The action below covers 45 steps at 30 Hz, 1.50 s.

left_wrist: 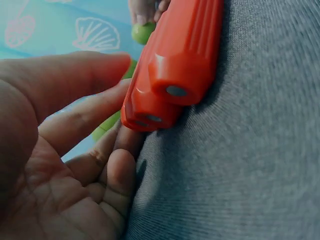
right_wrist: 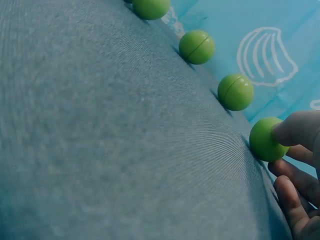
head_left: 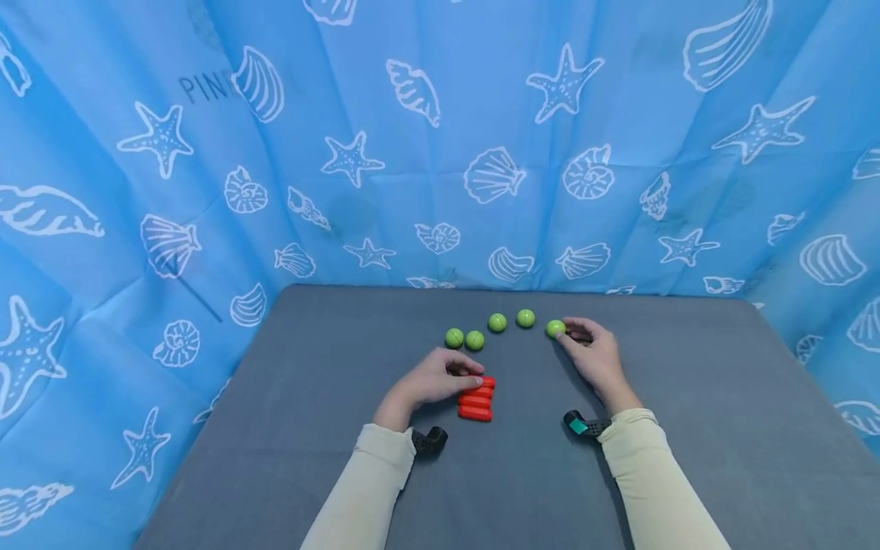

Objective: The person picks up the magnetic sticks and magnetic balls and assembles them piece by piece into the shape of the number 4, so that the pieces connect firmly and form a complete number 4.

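Note:
Several red ridged plastic bars point(head_left: 476, 412) lie side by side in a stack-like row on the grey cloth. Small grey discs show in the bar ends in the left wrist view. My left hand point(head_left: 440, 376) pinches the farthest red bar point(left_wrist: 129, 107) at its left end, thumb on the near side and fingers beyond. On the right, my right hand point(head_left: 594, 355) holds a green ball point(right_wrist: 267, 139) between thumb and fingers, low against the cloth. A thin seam runs round another green ball point(right_wrist: 236, 92) close by.
More green balls stand in a loose arc to the left: one point(head_left: 525, 318), another point(head_left: 497, 322), and a close pair with this ball point(head_left: 454, 338) at its left. Black wrist mounts point(head_left: 429, 441) sit on both wrists. A blue shell-print curtain point(head_left: 440, 153) hangs behind the grey table point(head_left: 309, 473).

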Each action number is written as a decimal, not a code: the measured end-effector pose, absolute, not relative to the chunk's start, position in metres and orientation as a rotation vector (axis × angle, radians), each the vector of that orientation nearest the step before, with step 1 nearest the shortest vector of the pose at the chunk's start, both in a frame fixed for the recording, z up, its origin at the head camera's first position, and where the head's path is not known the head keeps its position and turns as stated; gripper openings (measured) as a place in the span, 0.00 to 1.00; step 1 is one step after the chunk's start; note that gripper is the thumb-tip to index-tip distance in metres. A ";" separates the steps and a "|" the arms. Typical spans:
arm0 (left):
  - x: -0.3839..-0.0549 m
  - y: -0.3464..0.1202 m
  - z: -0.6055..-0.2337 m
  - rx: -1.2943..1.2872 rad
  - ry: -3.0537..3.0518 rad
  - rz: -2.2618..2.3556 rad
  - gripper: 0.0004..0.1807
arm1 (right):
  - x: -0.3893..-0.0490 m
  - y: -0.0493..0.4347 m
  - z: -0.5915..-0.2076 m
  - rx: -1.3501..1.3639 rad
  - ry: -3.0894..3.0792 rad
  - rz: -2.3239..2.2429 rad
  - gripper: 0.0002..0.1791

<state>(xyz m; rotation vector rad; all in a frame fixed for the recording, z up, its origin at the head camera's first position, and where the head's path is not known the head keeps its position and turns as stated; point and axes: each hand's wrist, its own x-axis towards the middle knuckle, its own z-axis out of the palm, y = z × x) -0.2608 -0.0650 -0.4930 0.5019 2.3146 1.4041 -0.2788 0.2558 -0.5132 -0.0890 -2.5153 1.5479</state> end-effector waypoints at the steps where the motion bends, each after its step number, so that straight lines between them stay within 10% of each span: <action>1: -0.260 -0.065 -0.493 0.498 2.318 1.397 0.12 | -0.279 0.255 -0.514 -0.093 -2.520 1.542 0.24; 45: -0.260 -0.063 -0.493 0.496 2.310 1.401 0.09 | -0.277 0.250 -0.515 -0.132 -2.551 1.437 0.24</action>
